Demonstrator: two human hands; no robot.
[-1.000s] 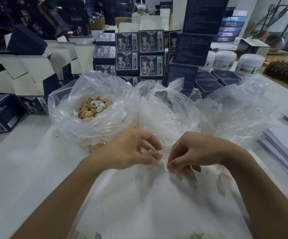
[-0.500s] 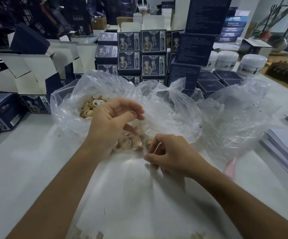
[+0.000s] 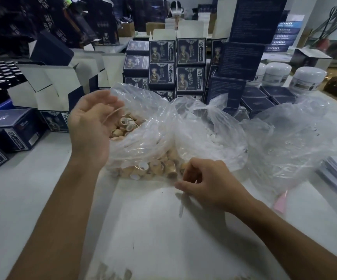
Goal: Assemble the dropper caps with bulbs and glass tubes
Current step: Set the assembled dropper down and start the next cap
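Head view. The left hand (image 3: 91, 126), which a second ago pinched a cap low at centre beside the right hand, has risen to the upper left of centre and now hangs over the mouth of the bag of tan dropper caps (image 3: 143, 138), fingers loosely curved and relaxed, holding nothing that can be made out. Loose caps (image 3: 126, 125) lie just under its fingers; more show through the plastic at the bag's lower edge (image 3: 155, 168). The right hand (image 3: 210, 184) has stayed low at centre, fingers curled and pinching a thin pale item, probably a glass tube (image 3: 181, 205), which trails down onto the white table (image 3: 32, 199); the item is too blurred to be sure. To the right sit the bag of white bulbs (image 3: 210, 136) and a third clear bag (image 3: 296, 142), contents unclear. Judgement: the left hand is reaching for a fresh cap, so a new assembly cycle is beginning.
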